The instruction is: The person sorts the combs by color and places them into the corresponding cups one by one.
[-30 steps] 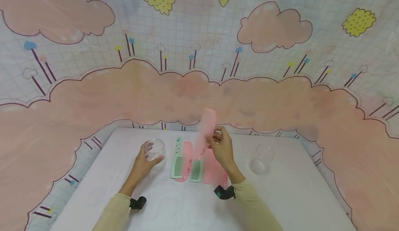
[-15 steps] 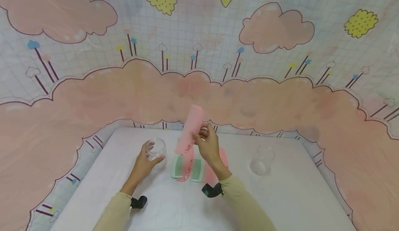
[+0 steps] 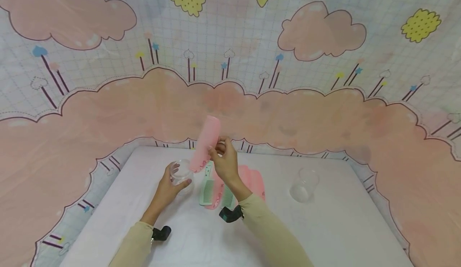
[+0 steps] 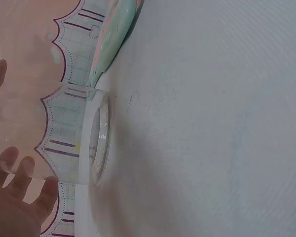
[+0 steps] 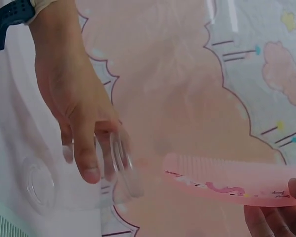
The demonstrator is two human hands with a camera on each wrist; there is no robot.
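Pink printed plastic comb (image 3: 206, 145) pinched near a clear cylindrical jar (image 3: 179, 174)

The right hand (image 3: 226, 162) holds it between thumb and fingers; its lower end slants down from the grip, near the jar's rim. The left hand (image 3: 169, 185) grips the jar. Below the right grip, pale green combs (image 3: 207, 193) and other pink combs (image 3: 255, 183) lie on the white table (image 3: 335, 223).

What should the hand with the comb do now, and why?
Maybe ease the pink comb into the clear jar, because the right hand holds it with one end near the jar's open mouth, while the left hand grips the jar.
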